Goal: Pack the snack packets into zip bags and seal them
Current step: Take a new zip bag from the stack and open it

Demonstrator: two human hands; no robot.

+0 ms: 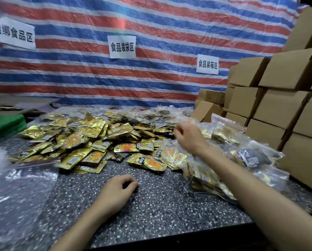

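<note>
A big heap of gold snack packets covers the middle of the speckled table. To the right lie several filled clear zip bags, piled on each other. My right hand hovers over the edge of that pile, fingers loosely curled, with nothing visibly in it. My left hand rests on the bare table in front of the heap, fingers loosely curled and holding nothing. A stack of empty clear zip bags lies at the left front.
Stacked cardboard boxes wall off the right side. A striped tarp with paper signs hangs behind. A green object and dark items sit at the far left. The table's front edge runs below my arms.
</note>
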